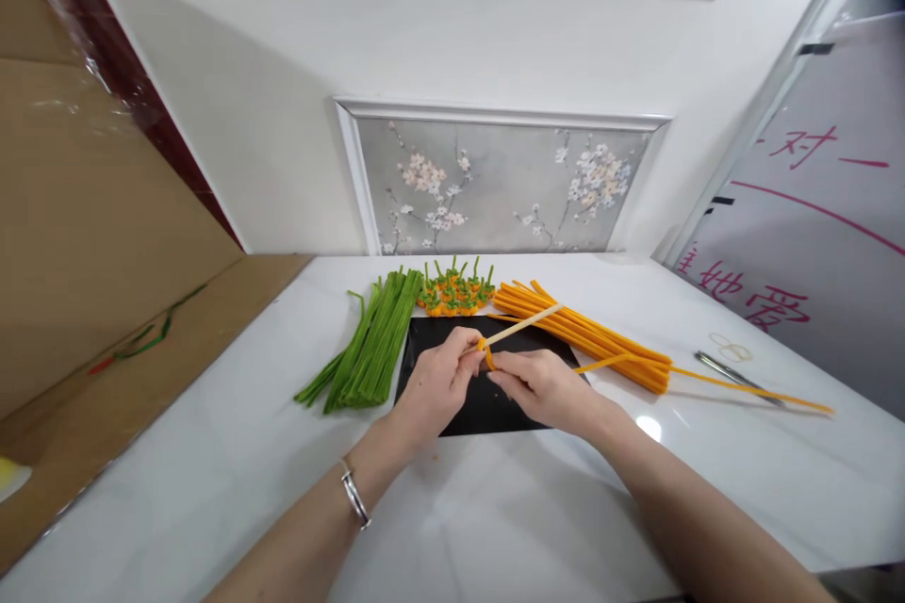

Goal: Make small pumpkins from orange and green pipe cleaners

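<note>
My left hand (445, 372) is closed in a pinch on a thin wooden stick (524, 324), which points up to the right. An orange pipe cleaner (487, 354) loops around the stick near my left fingertips. Between the fingers of my right hand (537, 384) the same pipe cleaner is pinched, and its tail seems to come out to the right of that hand. Both hands are over a black mat (477, 410). Behind them stand several small orange pieces with green stems (456, 290). My fingers hide part of the loop.
A bundle of green pipe cleaners (374, 339) lies left of the mat, an orange bundle (594, 339) right of it. Farther right are metal tweezers (735, 375) and thin rubber bands (731, 347). Cardboard (106, 207) stands at the left; a wall (297, 160) bounds the white table (233, 452).
</note>
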Demonstrator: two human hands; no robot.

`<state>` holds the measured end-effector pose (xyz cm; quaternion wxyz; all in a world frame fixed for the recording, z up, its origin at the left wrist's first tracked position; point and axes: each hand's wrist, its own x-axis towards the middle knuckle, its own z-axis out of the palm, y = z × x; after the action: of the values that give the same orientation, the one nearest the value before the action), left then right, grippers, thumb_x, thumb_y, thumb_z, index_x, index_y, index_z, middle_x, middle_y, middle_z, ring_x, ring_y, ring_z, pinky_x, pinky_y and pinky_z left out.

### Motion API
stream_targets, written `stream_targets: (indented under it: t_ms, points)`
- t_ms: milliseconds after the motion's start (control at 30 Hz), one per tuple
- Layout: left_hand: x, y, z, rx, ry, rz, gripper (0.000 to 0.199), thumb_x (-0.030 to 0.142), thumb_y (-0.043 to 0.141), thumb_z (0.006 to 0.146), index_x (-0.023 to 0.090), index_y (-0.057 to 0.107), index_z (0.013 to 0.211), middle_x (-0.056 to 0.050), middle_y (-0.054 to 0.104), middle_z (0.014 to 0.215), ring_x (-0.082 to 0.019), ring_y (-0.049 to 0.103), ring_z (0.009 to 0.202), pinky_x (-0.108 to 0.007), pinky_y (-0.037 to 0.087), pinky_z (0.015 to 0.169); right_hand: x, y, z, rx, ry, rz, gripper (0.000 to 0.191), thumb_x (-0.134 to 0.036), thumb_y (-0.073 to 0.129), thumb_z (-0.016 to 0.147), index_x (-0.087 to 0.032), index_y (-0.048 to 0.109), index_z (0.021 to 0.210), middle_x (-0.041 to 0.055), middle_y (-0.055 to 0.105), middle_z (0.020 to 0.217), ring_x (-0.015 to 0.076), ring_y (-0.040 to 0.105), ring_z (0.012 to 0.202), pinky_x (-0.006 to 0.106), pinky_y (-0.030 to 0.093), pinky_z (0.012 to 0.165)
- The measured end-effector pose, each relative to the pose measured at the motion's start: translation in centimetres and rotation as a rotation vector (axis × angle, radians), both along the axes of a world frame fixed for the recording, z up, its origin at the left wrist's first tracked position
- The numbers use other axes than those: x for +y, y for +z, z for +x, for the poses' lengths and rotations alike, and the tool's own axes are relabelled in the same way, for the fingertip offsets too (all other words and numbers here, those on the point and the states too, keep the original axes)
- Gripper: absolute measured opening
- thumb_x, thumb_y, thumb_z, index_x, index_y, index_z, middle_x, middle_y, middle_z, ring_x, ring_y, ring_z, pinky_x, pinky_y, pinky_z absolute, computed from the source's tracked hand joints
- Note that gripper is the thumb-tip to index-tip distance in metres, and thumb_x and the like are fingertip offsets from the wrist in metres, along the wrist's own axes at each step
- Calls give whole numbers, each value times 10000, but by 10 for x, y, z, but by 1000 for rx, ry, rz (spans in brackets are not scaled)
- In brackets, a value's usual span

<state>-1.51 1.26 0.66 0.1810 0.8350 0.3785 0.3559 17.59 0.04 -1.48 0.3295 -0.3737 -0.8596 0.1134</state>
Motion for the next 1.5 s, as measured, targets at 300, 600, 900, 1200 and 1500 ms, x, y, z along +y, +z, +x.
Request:
stream_targets:
  t_ms: [300,600,900,1200,1500]
  points:
    - [1,5,-1,52,-55,16,238,175,400,958,221,573,1114,14,612,788,-126,565,687,-218,413,666,-10,5,3,-287,-86,214,231,-265,437,969,-183,549,785,18,604,644,136,527,529,277,254,523]
    - [4,2,-3,95,-13,-73,192,211,382,962,205,527,836,42,516,644,-117,481,577,-232,337,577,-13,10,1,-413,-165,407,230,-138,428,963,-180,602,819,14,612,667,132,527,571,309,233,512]
    - [5,-2,-5,234,-126,-97,167,142,385,905,207,517,827,50,511,580,-119,501,535,-215,347,532,-12,17,6,-319,-250,610,213,-196,471,987,-230,677,943,34,694,888,146,595,759,287,378,659]
    - [0,1,-1,361,-145,-22,153,137,410,904,207,523,828,2,632,675,-166,598,599,-237,357,559,6,21,22,-120,-250,359,200,-360,566,945,-259,738,935,33,731,918,168,674,799,282,490,707]
    - [-9,0,3,287,-265,16,222,179,375,936,212,449,1143,12,668,761,-162,623,668,-260,438,663,15,28,38,90,71,-202,256,-426,589,909,-236,750,849,23,741,810,163,675,712,278,522,655]
